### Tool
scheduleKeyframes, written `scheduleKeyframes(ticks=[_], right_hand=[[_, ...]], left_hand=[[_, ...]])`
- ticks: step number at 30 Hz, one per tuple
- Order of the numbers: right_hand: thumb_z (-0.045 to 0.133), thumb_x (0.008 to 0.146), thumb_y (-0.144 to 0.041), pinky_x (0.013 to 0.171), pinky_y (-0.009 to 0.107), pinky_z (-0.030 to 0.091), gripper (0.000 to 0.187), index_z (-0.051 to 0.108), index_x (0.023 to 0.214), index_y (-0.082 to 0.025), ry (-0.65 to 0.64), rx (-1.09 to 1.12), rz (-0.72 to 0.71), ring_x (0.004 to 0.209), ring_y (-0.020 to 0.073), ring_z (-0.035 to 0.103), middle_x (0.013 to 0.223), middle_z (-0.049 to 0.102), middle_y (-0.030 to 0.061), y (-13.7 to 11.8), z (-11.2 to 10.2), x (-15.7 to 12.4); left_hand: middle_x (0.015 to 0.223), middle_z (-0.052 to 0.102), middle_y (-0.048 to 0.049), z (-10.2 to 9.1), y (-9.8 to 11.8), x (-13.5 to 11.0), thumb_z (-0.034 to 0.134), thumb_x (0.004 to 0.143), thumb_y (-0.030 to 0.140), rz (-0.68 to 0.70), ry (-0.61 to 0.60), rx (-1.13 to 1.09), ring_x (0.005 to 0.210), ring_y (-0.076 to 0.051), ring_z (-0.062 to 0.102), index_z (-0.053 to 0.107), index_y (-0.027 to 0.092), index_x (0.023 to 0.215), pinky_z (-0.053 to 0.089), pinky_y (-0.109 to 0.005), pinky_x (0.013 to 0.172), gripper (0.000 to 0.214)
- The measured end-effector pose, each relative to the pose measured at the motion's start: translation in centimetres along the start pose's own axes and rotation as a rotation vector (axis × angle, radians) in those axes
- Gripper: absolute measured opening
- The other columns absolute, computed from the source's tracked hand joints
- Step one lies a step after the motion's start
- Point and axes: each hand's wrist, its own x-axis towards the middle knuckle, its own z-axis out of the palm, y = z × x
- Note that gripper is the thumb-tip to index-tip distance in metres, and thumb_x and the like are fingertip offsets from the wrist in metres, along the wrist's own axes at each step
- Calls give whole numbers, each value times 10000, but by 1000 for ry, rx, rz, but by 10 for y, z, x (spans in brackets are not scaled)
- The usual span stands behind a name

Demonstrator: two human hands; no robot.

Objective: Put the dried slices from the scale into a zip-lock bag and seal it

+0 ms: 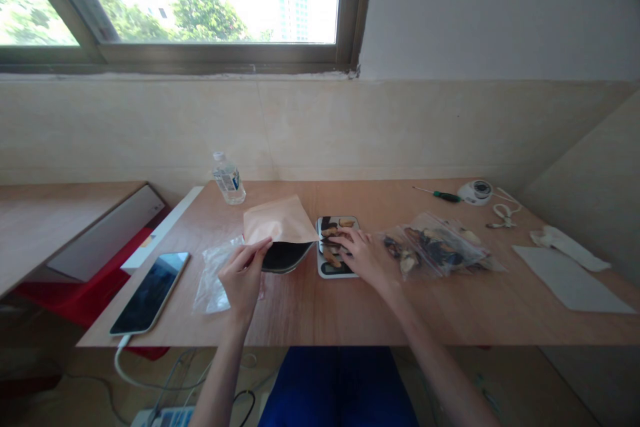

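Observation:
My left hand point(244, 273) pinches the lip of a brown kraft paper pouch point(280, 217), whose dark mouth gapes toward me. To its right lies a small white-rimmed tray point(337, 275), perhaps a scale, with brown dried pieces point(331, 255) on it. Over these reaches my right hand point(359, 250), fingers spread and touching the pieces; whether one is gripped cannot be made out. Clear plastic bags point(435, 243) with dark and pale dried pieces, possibly mushrooms, sit right of that hand. A crumpled clear plastic bag point(214, 280) lies beside my left hand.
A water bottle point(230, 179) stands at the back left. A phone point(150, 293) with a cable plugged in rests near the front left edge. At right are a green-handled screwdriver point(447, 197), a white dome camera point(476, 192), a white cloth point(570, 247) and a white sheet point(570, 278).

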Motion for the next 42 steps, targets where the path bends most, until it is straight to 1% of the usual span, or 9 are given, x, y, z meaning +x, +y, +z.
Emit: scheduleKeyframes(ticks=[3,7,12,16,21,30,33,36,42], right_hand=[[509,834,-87,834,377,387,257,644,981,-250,24,54,24,1028,231,522,1117,593,56,-3,-2,1],[464,849,-77,843,351,389,242,624,974,-209,61,134,73,947,204,533,991,587,61,-11,-2,-3],[555,843,-211,803,348,395,87,630,885,-198,-41,96,110,905,222,525,922,582,64,-26,-1,-17],[606,810,-210,802,351,388,152,613,961,-191,-88,-1,131,912,234,526,915,607,65,-31,7,-23],[546,836,-147,803,355,383,152,593,975,-185,-70,-65,109,901,230,533,906,626,67,-32,12,-21],[513,826,-89,773,360,427,150,615,884,-182,18,184,164,855,226,557,879,656,65,-28,15,-14],[537,829,-116,780,350,443,138,649,864,-189,19,343,191,848,211,574,863,670,54,-26,8,-8],[563,830,-147,787,334,461,159,668,937,-201,29,455,222,856,197,583,849,675,41,-22,-1,-2],[531,848,-123,799,372,480,200,685,955,-196,41,305,86,876,219,552,860,658,67,-15,4,-4]], left_hand=[[741,665,7,0,1,0,632,786,302,3,2,-1,637,-116,590,733,236,874,438,-228,577,149],[754,674,0,0,2,0,634,783,307,-13,5,-5,666,-129,606,735,236,871,449,-232,581,152],[755,671,4,0,2,0,639,783,305,-23,5,-20,675,-129,608,734,242,867,455,-233,596,141],[751,667,6,1,2,0,640,784,294,-20,3,-28,659,-121,600,734,236,876,447,-228,592,144],[753,673,4,1,3,0,636,783,318,-27,2,-25,674,-130,608,734,240,863,454,-232,605,148],[745,675,1,0,1,1,632,783,327,-11,-7,-9,653,-126,597,733,240,865,447,-235,593,156],[744,675,2,0,1,1,637,780,320,-2,-14,-8,649,-125,594,732,242,868,447,-234,594,151],[762,679,2,0,1,1,638,780,308,-3,-15,-9,665,-127,604,732,242,865,450,-236,603,143],[760,680,1,0,2,2,643,780,306,9,-6,-1,666,-128,609,733,237,869,452,-239,604,144]])
